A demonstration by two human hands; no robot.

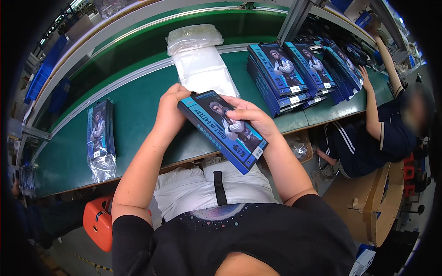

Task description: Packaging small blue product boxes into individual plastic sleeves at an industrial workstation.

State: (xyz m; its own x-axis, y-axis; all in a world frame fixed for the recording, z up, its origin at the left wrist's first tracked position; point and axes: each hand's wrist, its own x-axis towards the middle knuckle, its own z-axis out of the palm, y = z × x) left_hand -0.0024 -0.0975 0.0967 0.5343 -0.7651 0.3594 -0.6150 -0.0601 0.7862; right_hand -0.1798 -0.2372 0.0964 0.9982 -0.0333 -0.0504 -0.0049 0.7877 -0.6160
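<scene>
A flat blue box (224,126) with a printed figure on its face is held tilted in front of me, over the near edge of the green table. My left hand (172,106) grips its far left corner, with the fingertips partly hidden behind it. From the other side, my right hand (254,117) holds the box with its thumb on the printed face and its fingers around the long edge. Just beyond my hands lies a stack of white, clear plastic bags (202,64). A similar box (97,131) lies at the left, inside a clear bag whose loose end is crumpled toward me.
Several blue boxes stand in stacks (278,76) at the right of the green table (142,108). A co-worker (391,124) sits beyond them, one hand near the boxes. An orange stool (97,223) is below left, a large cardboard box (363,202) below right. A metal post (296,20) rises behind.
</scene>
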